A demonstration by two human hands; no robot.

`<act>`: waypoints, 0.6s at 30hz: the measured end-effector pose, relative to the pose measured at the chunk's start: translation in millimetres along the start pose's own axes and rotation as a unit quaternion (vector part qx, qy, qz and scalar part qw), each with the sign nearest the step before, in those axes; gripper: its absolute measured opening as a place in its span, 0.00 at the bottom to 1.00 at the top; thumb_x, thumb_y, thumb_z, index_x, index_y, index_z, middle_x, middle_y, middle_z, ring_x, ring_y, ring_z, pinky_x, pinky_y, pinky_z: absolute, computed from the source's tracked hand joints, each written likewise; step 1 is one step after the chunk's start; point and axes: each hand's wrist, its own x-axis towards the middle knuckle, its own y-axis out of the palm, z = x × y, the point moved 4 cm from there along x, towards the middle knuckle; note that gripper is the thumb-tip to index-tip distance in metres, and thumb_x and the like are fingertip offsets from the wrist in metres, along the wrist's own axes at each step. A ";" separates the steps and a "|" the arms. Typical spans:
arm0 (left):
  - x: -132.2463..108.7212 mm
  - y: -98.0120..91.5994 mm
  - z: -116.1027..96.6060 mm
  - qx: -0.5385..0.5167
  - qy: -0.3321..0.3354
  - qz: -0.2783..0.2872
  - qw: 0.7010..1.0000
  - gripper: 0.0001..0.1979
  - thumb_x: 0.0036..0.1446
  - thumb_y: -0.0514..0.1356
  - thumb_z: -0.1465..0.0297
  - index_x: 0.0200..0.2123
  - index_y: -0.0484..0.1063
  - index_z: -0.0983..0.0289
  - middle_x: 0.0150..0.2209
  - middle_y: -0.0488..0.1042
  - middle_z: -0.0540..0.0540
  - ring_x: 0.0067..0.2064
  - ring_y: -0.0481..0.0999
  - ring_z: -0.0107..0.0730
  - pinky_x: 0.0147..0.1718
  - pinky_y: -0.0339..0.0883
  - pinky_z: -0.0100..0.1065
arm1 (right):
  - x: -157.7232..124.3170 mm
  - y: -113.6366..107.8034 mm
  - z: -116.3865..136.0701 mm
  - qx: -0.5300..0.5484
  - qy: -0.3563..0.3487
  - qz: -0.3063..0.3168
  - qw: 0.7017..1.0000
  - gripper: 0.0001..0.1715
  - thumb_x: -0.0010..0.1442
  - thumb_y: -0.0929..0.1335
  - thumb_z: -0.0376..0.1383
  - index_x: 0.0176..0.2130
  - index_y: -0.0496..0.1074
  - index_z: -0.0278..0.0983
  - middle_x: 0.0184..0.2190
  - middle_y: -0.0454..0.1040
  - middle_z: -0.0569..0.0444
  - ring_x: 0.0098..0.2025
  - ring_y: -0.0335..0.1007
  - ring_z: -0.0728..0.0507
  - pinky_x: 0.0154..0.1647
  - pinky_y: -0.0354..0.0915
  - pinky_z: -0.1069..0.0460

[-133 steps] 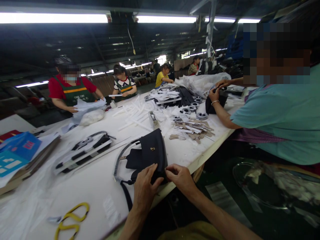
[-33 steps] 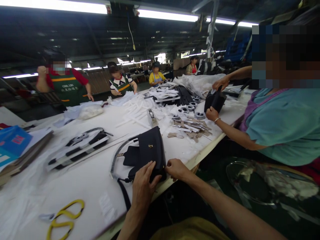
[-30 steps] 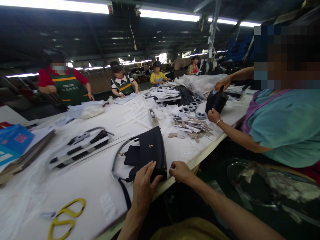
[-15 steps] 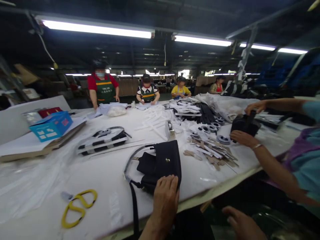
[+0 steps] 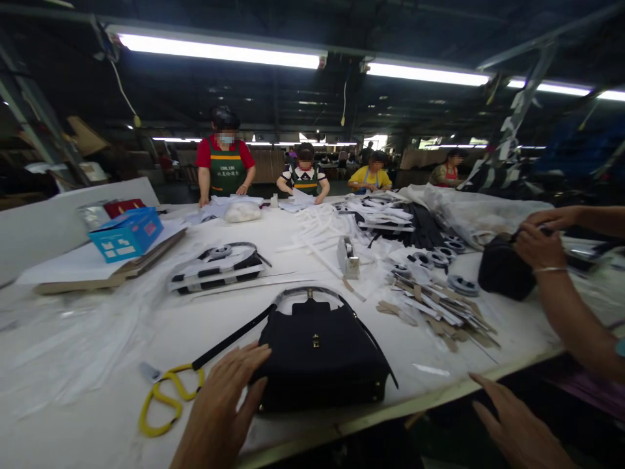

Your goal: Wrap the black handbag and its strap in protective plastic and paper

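Observation:
A black handbag (image 5: 317, 345) lies on the white table in front of me, its flap and small gold clasp facing up. Its handle, wrapped in pale film, arches at the far side, and a black strap (image 5: 234, 335) runs out to the left. My left hand (image 5: 227, 394) is at the bag's left side, fingers stretched out and thumb apart; whether it touches the bag I cannot tell. Just left of that hand lie yellow-handled scissors (image 5: 168, 400), partly under the strap end. My right hand (image 5: 512, 420) is held open by the table's front edge, holding nothing, away from the bag.
A tape dispenser (image 5: 348, 257) stands beyond the bag, near a heap of cardboard and white strips (image 5: 444, 309) and tape rolls (image 5: 463, 285). Another wrapped bag (image 5: 219, 267) and a blue box (image 5: 125, 234) lie left. A co-worker's hands (image 5: 541, 244) handle a black bag (image 5: 505, 267) at right.
The handbag has been turned so its clasp side shows squarely, with the strap swung left. My left hand has moved from its front to its left side. The view has shifted slightly.

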 end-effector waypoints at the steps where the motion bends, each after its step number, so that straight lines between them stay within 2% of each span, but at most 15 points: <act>1: 8.4 4.7 -9.1 -0.002 0.005 0.010 1.000 0.16 0.64 0.54 0.68 0.55 0.67 0.59 0.49 0.79 0.55 0.50 0.78 0.40 0.48 0.74 0.41 | 11.2 -4.2 33.7 0.020 -0.032 0.006 0.999 0.24 0.55 0.63 0.47 0.46 0.77 0.42 0.47 0.78 0.42 0.48 0.76 0.31 0.50 0.73 0.36; 4: 24.8 40.7 -39.8 -0.019 0.041 0.085 0.995 0.21 0.60 0.56 0.73 0.57 0.66 0.61 0.53 0.76 0.55 0.53 0.77 0.42 0.51 0.73 0.44 | 31.8 -14.7 154.6 0.091 -0.153 0.041 0.983 0.24 0.64 0.61 0.45 0.56 0.71 0.41 0.57 0.72 0.47 0.59 0.68 0.36 0.61 0.64 0.39; 6: 24.4 67.4 -50.8 -0.029 0.036 0.118 0.992 0.22 0.57 0.58 0.75 0.56 0.67 0.62 0.54 0.76 0.56 0.52 0.77 0.42 0.50 0.73 0.44 | 29.9 -10.8 228.9 0.117 -0.253 0.106 0.954 0.24 0.66 0.62 0.42 0.60 0.68 0.44 0.60 0.69 0.49 0.62 0.64 0.38 0.64 0.61 0.41; 8: 18.0 84.8 -52.7 -0.038 0.022 0.129 0.991 0.22 0.56 0.60 0.75 0.55 0.68 0.63 0.53 0.77 0.56 0.51 0.78 0.42 0.50 0.74 0.43 | 19.6 1.9 278.9 0.131 -0.335 0.171 0.917 0.29 0.63 0.67 0.42 0.62 0.66 0.41 0.61 0.68 0.47 0.63 0.63 0.36 0.66 0.57 0.40; 9: 14.0 89.6 -51.9 -0.048 0.020 0.137 0.989 0.22 0.55 0.61 0.75 0.55 0.68 0.62 0.53 0.77 0.56 0.51 0.78 0.42 0.50 0.74 0.42 | 14.8 10.2 292.2 0.131 -0.346 0.197 0.908 0.31 0.62 0.68 0.43 0.62 0.67 0.39 0.60 0.69 0.46 0.62 0.64 0.35 0.66 0.57 0.39; 11: 7.2 93.8 -50.0 -0.077 0.025 0.170 0.982 0.23 0.55 0.64 0.72 0.54 0.69 0.61 0.53 0.77 0.54 0.49 0.79 0.41 0.49 0.74 0.41 | 8.0 25.4 300.8 0.125 -0.344 0.247 0.897 0.35 0.59 0.70 0.46 0.61 0.68 0.35 0.59 0.70 0.42 0.61 0.65 0.32 0.66 0.55 0.36; 13: 3.2 95.6 -48.9 -0.109 0.021 0.207 0.972 0.24 0.51 0.68 0.68 0.52 0.70 0.60 0.51 0.78 0.55 0.48 0.80 0.42 0.47 0.75 0.40 | 7.0 32.8 296.1 0.119 -0.330 0.305 0.885 0.38 0.55 0.72 0.47 0.60 0.68 0.33 0.59 0.70 0.40 0.60 0.66 0.30 0.66 0.54 0.36; 15: 1.6 99.4 -48.6 -0.129 0.004 0.224 0.966 0.28 0.45 0.72 0.65 0.51 0.71 0.61 0.51 0.78 0.57 0.47 0.80 0.46 0.45 0.75 0.41 | 13.0 29.7 290.8 0.124 -0.315 0.359 0.870 0.40 0.51 0.75 0.47 0.59 0.69 0.35 0.59 0.69 0.40 0.61 0.65 0.30 0.66 0.53 0.37; 16: 0.9 102.7 -48.9 -0.137 -0.004 0.228 0.964 0.31 0.42 0.73 0.64 0.51 0.71 0.60 0.51 0.78 0.58 0.47 0.79 0.47 0.45 0.75 0.41 | 18.7 26.0 290.5 0.130 -0.303 0.383 0.863 0.38 0.51 0.75 0.46 0.58 0.71 0.36 0.58 0.71 0.41 0.60 0.66 0.31 0.66 0.55 0.38; 18: -1.2 110.6 -49.4 -0.145 -0.020 0.228 0.963 0.34 0.39 0.74 0.64 0.52 0.70 0.59 0.51 0.78 0.58 0.48 0.79 0.48 0.45 0.75 0.41 | 33.3 19.4 296.4 0.156 -0.271 0.426 0.849 0.27 0.55 0.72 0.43 0.54 0.74 0.42 0.54 0.75 0.47 0.56 0.69 0.35 0.61 0.60 0.43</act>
